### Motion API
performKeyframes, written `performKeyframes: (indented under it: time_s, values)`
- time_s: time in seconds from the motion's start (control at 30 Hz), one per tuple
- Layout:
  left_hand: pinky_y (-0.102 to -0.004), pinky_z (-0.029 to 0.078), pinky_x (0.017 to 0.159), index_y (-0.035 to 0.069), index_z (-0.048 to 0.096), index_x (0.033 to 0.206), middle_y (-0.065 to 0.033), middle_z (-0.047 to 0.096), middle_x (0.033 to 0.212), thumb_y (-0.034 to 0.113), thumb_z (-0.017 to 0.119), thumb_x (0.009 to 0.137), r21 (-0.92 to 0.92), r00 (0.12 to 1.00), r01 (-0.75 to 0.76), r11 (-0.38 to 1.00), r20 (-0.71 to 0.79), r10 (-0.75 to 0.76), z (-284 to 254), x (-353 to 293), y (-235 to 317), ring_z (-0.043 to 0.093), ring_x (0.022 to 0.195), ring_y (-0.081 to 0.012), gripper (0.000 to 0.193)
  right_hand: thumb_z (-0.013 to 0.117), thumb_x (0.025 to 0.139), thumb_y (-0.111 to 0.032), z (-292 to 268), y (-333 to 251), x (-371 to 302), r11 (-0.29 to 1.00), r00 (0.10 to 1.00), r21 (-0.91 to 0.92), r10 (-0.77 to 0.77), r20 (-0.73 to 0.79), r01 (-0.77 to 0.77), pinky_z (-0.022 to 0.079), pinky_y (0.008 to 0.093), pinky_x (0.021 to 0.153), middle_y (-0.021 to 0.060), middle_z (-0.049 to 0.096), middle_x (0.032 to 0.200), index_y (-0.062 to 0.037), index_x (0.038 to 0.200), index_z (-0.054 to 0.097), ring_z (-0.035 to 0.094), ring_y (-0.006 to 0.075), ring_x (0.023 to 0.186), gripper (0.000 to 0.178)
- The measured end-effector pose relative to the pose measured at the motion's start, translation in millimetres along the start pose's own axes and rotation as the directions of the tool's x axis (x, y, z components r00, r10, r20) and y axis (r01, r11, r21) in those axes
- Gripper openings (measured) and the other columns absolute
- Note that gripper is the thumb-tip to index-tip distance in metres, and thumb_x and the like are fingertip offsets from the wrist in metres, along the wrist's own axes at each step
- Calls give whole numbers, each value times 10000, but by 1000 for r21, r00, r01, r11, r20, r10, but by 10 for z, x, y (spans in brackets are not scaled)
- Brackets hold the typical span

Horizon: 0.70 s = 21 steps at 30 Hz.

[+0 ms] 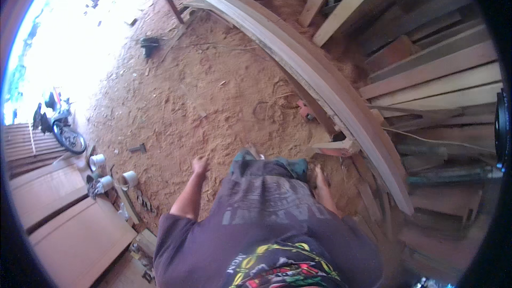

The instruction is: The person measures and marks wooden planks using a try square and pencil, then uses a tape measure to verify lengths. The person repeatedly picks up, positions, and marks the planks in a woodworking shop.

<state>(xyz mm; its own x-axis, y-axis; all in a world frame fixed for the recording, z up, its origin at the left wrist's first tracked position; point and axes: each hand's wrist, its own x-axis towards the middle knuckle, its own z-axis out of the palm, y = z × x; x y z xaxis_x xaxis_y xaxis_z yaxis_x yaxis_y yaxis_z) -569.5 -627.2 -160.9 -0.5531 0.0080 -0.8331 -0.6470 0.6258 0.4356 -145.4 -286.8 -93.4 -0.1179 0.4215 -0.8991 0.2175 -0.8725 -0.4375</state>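
My left hand (200, 165) hangs beside my body over the sawdust-covered ground, with nothing in it; its fingers look loosely apart. On the other side, my right hand (321, 177) hangs low near my shorts, somewhat blurred, its fingers pointing forward and no object visible in it. Nearest to it is a light wood block (340, 145) at the side of a long wooden beam (314, 82). The beam runs from the far middle to the near right, raised off the ground. Under its edge lies a red power tool (305, 111).
Stacked boards (432, 82) fill the right side. Brown panels (80, 240) lie at the left, beside white buckets (128, 180). A motorbike (66, 130) stands at the far left. A dark tool (150, 46) and a small dark angled piece (137, 149) lie on the sawdust (176, 96).
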Motion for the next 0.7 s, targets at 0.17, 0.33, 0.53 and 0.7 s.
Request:
performKeyframes:
  time_s: [0.17,0.33,0.53,0.7]
  values:
    - [-298,538,548,17,635,1260,-64,674,959,103,653,945,-393,989,0,919,-135,-57,-973,82,-349,657,723,-186,327,675,905,-587,878,-605,637,750,951,-623,-307,-29,223,430,477,1099,245,489,1507,-31,1578,353,474,309,1401,931]
    - [-355,546,559,53,688,1060,-76,691,876,131,622,957,-564,989,115,818,-12,-148,-807,234,-492,681,715,-213,145,689,918,-542,2049,-1303,724,580,930,-734,-301,212,355,437,417,1093,226,539,1473,-18,1555,389,513,310,1364,878]
    - [-292,542,914,36,706,1269,-85,753,1163,257,666,999,-10,940,-339,941,32,339,-15,496,-374,698,1020,-144,351,720,921,-473,3150,-1571,1391,527,941,-782,-122,316,331,485,411,1037,216,598,1399,43,1516,419,600,283,1241,843]
    - [-356,577,877,9,671,1269,-102,742,1126,213,665,994,-551,985,79,831,-85,-150,-308,673,368,717,992,-217,342,711,881,-527,4242,-1909,1969,414,981,-889,-82,176,194,461,405,1078,240,567,1440,134,1493,388,549,303,1333,957]
